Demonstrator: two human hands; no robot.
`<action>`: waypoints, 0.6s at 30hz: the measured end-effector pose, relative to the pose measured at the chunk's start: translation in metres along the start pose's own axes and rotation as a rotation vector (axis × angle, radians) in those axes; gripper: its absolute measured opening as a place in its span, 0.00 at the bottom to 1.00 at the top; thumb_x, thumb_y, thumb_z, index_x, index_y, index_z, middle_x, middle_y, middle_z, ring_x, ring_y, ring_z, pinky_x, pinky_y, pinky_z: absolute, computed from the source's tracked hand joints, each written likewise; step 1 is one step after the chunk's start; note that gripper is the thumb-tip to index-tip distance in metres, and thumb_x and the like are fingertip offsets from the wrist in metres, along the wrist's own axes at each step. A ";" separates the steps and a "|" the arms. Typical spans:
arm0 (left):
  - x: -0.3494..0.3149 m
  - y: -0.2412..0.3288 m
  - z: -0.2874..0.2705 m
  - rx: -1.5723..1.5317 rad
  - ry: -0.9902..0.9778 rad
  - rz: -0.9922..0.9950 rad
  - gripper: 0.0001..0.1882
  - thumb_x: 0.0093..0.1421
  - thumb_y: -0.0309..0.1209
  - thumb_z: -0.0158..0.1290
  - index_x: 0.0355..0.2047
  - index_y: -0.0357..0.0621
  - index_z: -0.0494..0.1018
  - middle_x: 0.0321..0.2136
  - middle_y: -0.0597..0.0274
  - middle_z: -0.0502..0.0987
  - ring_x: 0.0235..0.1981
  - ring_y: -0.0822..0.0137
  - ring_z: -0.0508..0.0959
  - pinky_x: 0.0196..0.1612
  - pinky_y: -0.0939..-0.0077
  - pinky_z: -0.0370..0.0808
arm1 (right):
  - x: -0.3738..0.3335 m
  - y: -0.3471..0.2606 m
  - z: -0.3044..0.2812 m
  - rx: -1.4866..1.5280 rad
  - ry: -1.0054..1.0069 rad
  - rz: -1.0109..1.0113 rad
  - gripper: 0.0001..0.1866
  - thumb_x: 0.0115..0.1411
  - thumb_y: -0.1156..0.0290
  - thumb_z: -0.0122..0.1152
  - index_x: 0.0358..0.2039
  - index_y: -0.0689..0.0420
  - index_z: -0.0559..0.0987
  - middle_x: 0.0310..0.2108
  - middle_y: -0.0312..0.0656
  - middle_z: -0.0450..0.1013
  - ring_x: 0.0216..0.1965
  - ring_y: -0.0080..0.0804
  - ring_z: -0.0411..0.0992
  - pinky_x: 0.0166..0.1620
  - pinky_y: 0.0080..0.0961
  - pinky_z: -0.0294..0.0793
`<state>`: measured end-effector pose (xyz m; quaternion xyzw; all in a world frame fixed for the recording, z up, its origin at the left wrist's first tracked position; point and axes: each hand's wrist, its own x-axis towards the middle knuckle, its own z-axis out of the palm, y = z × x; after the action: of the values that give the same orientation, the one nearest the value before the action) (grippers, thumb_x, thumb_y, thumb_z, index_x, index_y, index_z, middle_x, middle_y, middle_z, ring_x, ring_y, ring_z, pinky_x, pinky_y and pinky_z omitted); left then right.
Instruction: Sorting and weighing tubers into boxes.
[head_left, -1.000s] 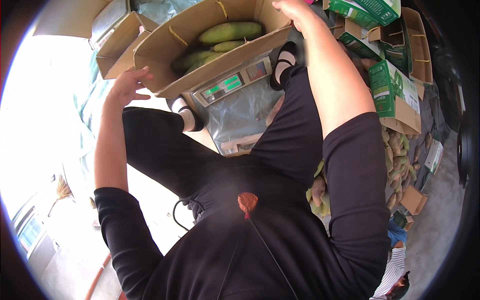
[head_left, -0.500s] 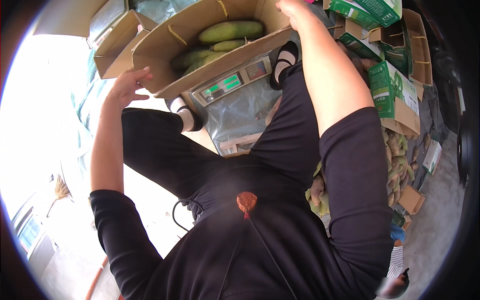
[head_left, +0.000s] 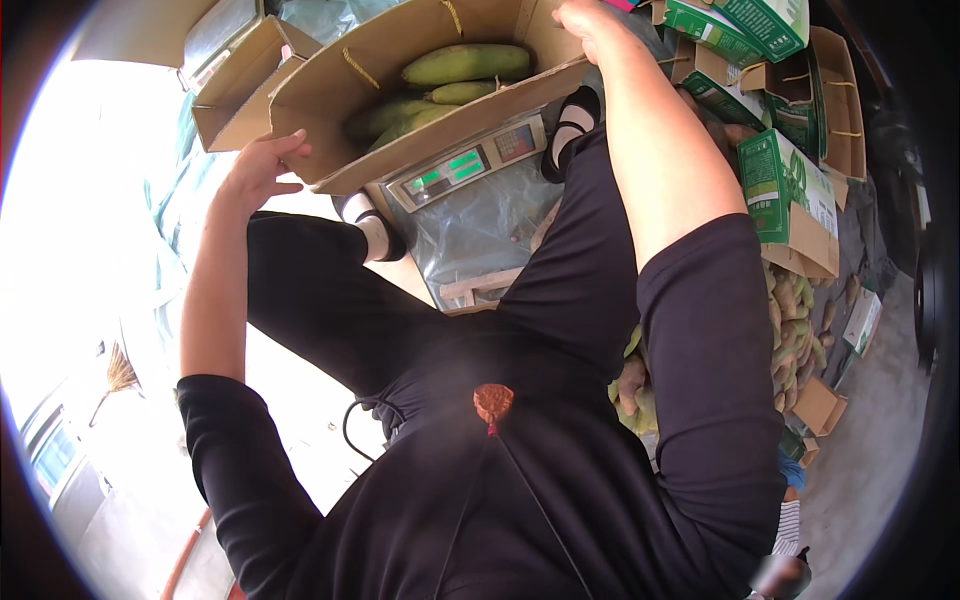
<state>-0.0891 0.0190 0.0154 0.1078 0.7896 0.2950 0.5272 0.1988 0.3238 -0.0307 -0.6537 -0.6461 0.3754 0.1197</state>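
An open brown cardboard box [head_left: 470,108] with yellow cord handles rests on a digital scale [head_left: 440,180] with a lit green display. Several long, thick green fruits or gourds [head_left: 465,64] lie inside it. My left hand [head_left: 262,168] is at the box's left end, thumb and fingers apart, fingertips against the cardboard corner. At the far right end, my right hand [head_left: 585,24] has its fingers bent over the box's wall edge; the picture's top edge comes close to it.
Another open carton [head_left: 245,95] stands left of the box. Green-and-white printed cartons [head_left: 785,185] are stacked at the right, above a heap of brownish-green produce [head_left: 795,320]. Clear plastic sheeting [head_left: 460,245] lies between my feet. A broom [head_left: 120,372] is at far left.
The fingers of my left hand have come slightly closer together at the box's corner. My right hand stays at the right end, and the box and its contents keep their places.
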 end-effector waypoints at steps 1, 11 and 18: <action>0.001 0.000 0.000 -0.003 -0.008 -0.001 0.20 0.59 0.41 0.55 0.44 0.39 0.69 0.41 0.59 0.73 0.47 0.59 0.69 0.55 0.42 0.65 | -0.002 -0.002 -0.002 -0.010 -0.084 0.030 0.24 0.54 0.71 0.47 0.51 0.66 0.72 0.53 0.58 0.68 0.53 0.50 0.68 0.52 0.39 0.67; 0.008 -0.005 -0.002 -0.004 0.003 -0.013 0.14 0.60 0.40 0.54 0.36 0.40 0.71 0.39 0.59 0.73 0.45 0.60 0.70 0.53 0.48 0.68 | 0.020 0.015 0.018 0.214 0.002 -0.031 0.25 0.49 0.77 0.55 0.50 0.68 0.70 0.46 0.56 0.71 0.46 0.48 0.70 0.44 0.41 0.70; 0.007 0.001 0.004 -0.032 0.035 0.011 0.11 0.61 0.37 0.52 0.31 0.42 0.71 0.36 0.59 0.73 0.43 0.61 0.72 0.50 0.51 0.71 | 0.045 0.029 0.022 0.345 -0.137 0.051 0.25 0.51 0.73 0.59 0.51 0.66 0.69 0.47 0.52 0.70 0.46 0.40 0.68 0.45 0.36 0.69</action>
<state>-0.0889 0.0243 0.0099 0.0985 0.7933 0.3124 0.5133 0.2014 0.3544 -0.0799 -0.6126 -0.5619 0.5271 0.1764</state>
